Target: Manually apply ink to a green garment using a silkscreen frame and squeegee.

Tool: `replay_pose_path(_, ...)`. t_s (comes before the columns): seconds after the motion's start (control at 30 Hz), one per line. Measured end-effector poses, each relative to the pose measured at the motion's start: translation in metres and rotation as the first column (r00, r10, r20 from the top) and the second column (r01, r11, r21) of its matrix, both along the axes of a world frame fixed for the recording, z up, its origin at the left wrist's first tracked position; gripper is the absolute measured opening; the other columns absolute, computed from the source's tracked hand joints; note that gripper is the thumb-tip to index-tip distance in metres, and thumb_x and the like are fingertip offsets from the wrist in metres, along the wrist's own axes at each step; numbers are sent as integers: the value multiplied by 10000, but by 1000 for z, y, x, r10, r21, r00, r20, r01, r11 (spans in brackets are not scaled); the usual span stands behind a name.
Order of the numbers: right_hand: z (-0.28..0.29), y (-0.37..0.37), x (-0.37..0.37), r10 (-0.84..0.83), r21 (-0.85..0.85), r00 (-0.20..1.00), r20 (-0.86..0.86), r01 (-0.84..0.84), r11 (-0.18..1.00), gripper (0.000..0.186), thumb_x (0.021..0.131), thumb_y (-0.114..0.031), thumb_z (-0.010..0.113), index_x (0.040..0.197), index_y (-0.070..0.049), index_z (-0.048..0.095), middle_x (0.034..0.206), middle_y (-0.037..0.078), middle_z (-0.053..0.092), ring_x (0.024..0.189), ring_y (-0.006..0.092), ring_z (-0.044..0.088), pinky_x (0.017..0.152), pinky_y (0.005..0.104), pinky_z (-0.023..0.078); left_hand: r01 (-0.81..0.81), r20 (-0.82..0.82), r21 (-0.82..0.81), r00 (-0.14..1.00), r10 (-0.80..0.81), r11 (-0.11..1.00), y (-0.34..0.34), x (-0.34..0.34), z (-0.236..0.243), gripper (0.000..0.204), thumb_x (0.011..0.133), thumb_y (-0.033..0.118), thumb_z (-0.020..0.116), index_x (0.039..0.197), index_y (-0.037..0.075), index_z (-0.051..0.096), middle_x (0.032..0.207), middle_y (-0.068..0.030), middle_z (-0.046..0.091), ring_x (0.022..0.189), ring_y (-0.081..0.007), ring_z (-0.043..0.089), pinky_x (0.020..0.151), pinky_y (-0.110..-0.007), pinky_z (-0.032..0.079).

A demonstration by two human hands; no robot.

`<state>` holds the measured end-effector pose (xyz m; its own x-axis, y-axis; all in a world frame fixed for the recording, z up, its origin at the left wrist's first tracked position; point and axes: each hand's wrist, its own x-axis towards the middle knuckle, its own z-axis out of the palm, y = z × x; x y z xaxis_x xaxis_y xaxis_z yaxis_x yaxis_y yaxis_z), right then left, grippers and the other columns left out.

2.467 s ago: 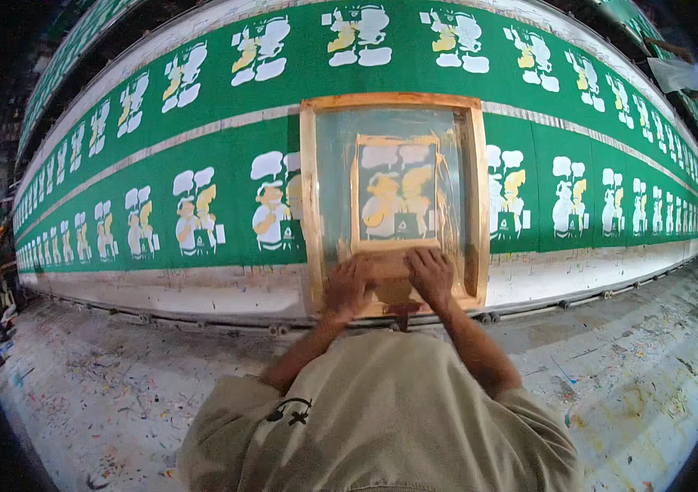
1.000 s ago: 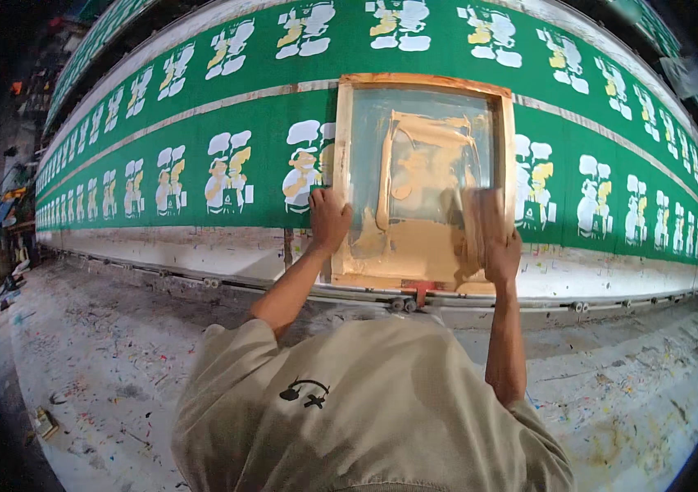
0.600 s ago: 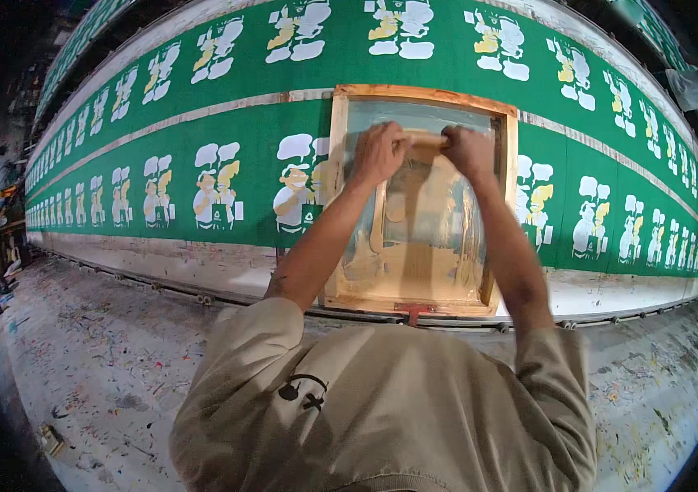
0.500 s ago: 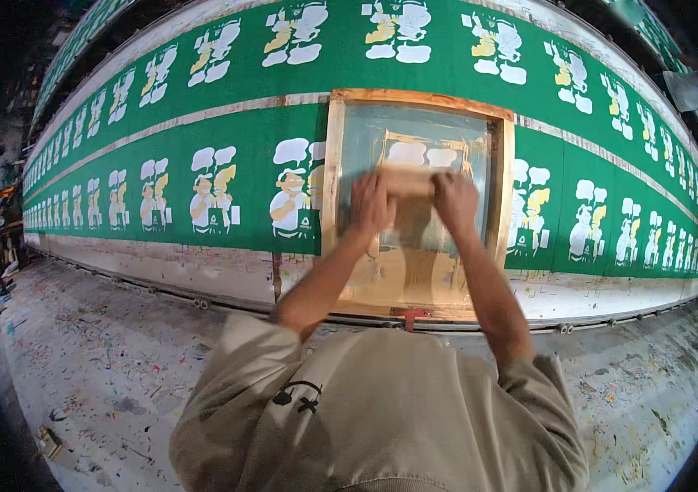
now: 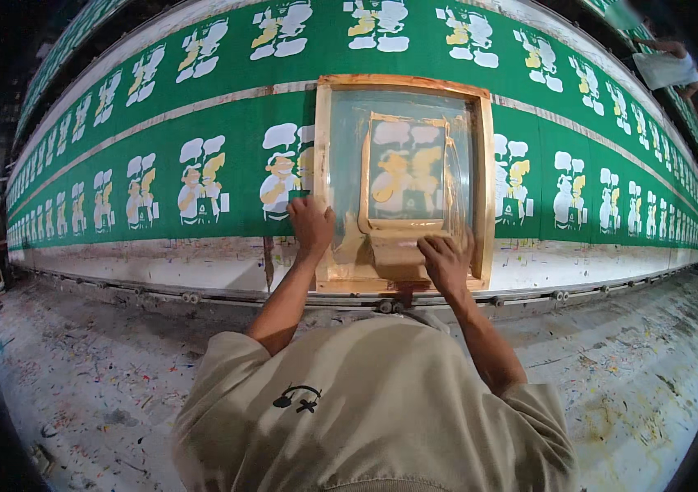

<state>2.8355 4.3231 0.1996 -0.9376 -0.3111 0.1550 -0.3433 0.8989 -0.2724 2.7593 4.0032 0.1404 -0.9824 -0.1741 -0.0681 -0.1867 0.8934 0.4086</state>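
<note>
A wooden-framed printing screen point(image 5: 486, 164) lies over the green printed fabric point(image 5: 242, 111). Its mesh shows the figure pattern, bordered by orange-tan ink point(image 5: 406, 224). Near the screen's lower end, a wide squeegee point(image 5: 395, 246) rests tilted in the ink. My right hand point(image 5: 445, 261) is closed on the squeegee's right end. At the left rail of the screen is my left hand point(image 5: 311, 225), its fingers curled at the rail with the thumb on the inner side; the underside of its grip is hidden.
A long table edge with a metal rail point(image 5: 521, 300) runs in front of me. Repeated white and yellow figures cover the green fabric on both sides. Paint-spattered floor point(image 5: 103, 385) lies below. Another person's arm and white sleeve point(image 5: 664, 70) show at the far right.
The squeegee has come down toward me from the screen's middle, uncovering the figure in the mesh. My left hand has left the squeegee and moved to the screen's left rail.
</note>
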Motion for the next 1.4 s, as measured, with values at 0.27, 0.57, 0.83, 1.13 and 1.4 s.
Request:
replay_pose_path(0.27,-30,22,-143,-34,-3,961,-276,34,999,201,907,-174,694,1108,-188,687,1092,2,709,1035,241,665,1036,531,431,-133,-91,369,980,178,920,25,-10,38,449,778,77,732,1154,-29,511,1071,-279,649,1023,-467,648,901,-504,515)
replay_pose_path(0.57,-46,144,-53,-421,-509,857,297,515,690,402,814,-189,725,1146,36,706,943,151,756,853,299,734,876,448,545,-130,-113,493,971,211,860,46,-8,44,424,788,59,696,1158,5,496,1035,-242,669,986,-437,671,845,-493,523)
replay_pose_path(0.83,-23,347,-76,-394,-579,609,688,789,207,313,813,-149,654,1019,75,726,797,123,725,706,220,659,621,394,532,-169,-172,565,934,315,808,248,-35,-16,411,809,122,668,1162,29,480,1069,-258,662,1027,-476,646,879,-527,511)
replay_pose_path(1.13,-9,389,-17,-342,-609,645,683,762,220,411,838,-67,663,1238,27,668,1047,95,737,888,176,675,750,337,538,-111,-250,68,960,124,992,297,7,-9,431,828,214,700,1168,34,506,1123,-219,544,1086,-449,554,899,-562,469)
replay_pose_path(1.4,-1,337,-55,-210,-3,978,12,210,978,416,800,-143,737,1204,-47,702,1058,157,725,1055,375,677,1099,480,435,190,-334,481,942,-21,856,335,-19,25,513,881,254,725,1281,11,514,1216,-242,547,1148,-432,540,1013,-502,432)
